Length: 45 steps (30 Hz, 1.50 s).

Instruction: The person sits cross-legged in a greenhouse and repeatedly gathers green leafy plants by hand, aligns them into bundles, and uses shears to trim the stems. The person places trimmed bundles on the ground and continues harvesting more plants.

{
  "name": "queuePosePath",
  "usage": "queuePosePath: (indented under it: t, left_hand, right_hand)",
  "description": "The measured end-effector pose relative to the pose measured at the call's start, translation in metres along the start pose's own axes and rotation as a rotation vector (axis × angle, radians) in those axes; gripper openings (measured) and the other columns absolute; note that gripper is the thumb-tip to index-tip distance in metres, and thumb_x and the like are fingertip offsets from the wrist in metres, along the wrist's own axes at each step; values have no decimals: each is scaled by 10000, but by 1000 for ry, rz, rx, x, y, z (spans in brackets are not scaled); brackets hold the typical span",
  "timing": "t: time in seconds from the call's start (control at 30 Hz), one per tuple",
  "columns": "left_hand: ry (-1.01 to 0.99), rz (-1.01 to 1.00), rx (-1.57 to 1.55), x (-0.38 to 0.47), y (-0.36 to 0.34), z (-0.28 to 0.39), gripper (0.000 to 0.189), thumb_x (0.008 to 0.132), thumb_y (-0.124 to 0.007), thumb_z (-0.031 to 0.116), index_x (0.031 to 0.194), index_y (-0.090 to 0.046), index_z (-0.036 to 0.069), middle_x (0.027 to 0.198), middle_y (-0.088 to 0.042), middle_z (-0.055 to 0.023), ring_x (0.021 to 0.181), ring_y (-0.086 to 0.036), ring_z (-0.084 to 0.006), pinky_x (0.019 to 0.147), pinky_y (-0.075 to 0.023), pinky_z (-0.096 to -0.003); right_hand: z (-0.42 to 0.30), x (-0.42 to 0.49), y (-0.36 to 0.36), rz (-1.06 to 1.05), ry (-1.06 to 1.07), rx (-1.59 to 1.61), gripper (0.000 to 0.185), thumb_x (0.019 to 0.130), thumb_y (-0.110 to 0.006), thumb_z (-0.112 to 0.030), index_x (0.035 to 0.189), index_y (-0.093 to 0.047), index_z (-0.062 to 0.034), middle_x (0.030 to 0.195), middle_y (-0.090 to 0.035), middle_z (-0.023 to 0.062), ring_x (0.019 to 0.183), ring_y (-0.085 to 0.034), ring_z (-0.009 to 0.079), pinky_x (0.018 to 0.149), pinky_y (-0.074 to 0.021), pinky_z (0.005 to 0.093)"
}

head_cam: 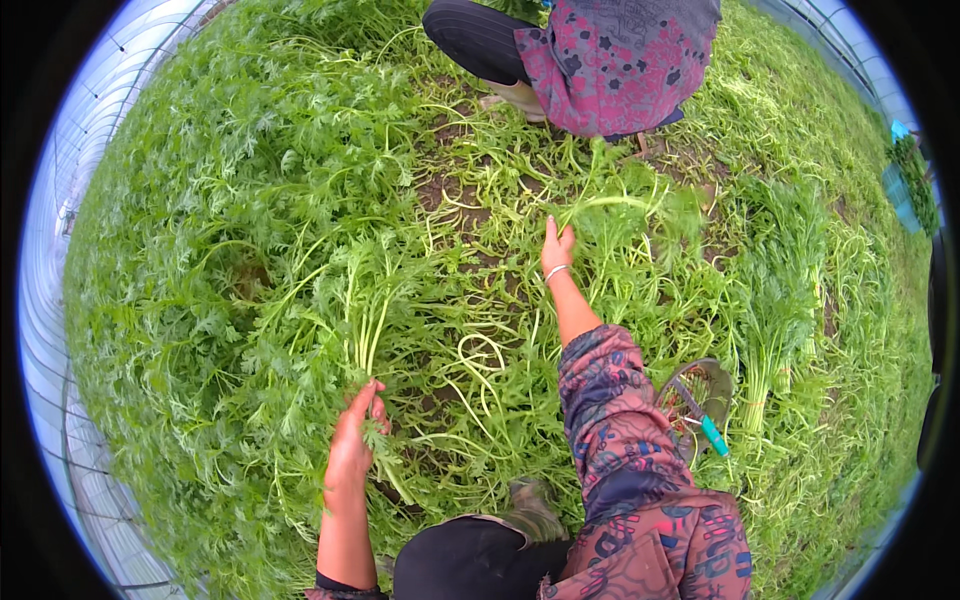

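Observation:
My left hand (354,435), at lower left, is closed around a small bunch of leafy green stems (367,330). The pale stems stand upright from the fingers, with feathery leaves at the top; a few leaves and a cut stalk hang below the hand. Farther forward, my right hand (557,244) reaches over the trimmed ground, wearing a bracelet at the wrist. A leafy stalk (619,202) runs from its fingers to the right, its leafy end blurred. Between my hands lie loose pale stems (484,367) and cut leaves.
Dense uncut greens (225,187) fill the left. By my right sleeve, a shallow container (718,386) holds thin bands and a teal-handled blade (712,435). Tied bundles (761,375) lie beyond. Ahead, a co-worker (607,67) crouches. Plastic greenhouse sheeting (90,172) curves along the left.

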<state>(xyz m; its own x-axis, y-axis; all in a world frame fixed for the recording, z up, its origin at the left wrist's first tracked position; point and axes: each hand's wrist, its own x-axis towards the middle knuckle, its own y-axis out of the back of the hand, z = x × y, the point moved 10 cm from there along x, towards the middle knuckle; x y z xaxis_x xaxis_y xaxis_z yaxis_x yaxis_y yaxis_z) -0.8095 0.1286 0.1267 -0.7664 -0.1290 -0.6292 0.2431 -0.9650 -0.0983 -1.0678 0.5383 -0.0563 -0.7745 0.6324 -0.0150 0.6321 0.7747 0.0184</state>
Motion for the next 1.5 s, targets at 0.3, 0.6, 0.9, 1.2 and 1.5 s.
queuePosePath:
  t: [0.3,0.6,0.9,1.2,1.5]
  left_hand:
    - [31,-47,-11,20,-14,-9,318,889,-645,333,1021,-613,46,597,-445,26,490,-391,-90,496,-373,-253]
    - [105,-50,242,6,-13,-40,457,848,-668,363,1181,-601,58,1036,-652,-68,642,-535,-120,540,-452,-278]
    - [78,-58,-96,-22,32,4,394,809,-730,383,979,-547,77,703,-627,-53,564,-571,-149,611,-542,-292]
    - [54,-234,-328,-22,11,-11,285,765,-566,91,1031,-502,12,900,-595,-133,608,-532,-177,467,-429,-274]
    - [158,-78,13,-16,17,-13,325,773,-753,153,991,-602,-35,888,-668,-113,528,-506,-97,445,-399,-228]
  right_hand:
    - [4,-183,-9,-532,-611,-102,409,970,-467,-444,886,-573,-58,670,-512,32,526,-449,142,496,-398,304]
    - [-142,-418,-32,-1409,-406,-18,438,977,-467,-434,966,-590,-13,684,-531,20,626,-508,122,577,-430,279]
    - [-143,-310,106,-670,-29,-243,275,886,-609,-135,1110,-558,17,1064,-585,134,951,-593,220,823,-513,333]
    - [22,-210,117,-334,-59,-403,206,923,-563,-157,1009,-595,27,871,-628,146,816,-596,231,737,-460,345]
    - [-26,-251,86,-515,-583,73,316,1003,-429,-318,820,-498,-70,657,-465,-3,564,-423,103,519,-404,279]
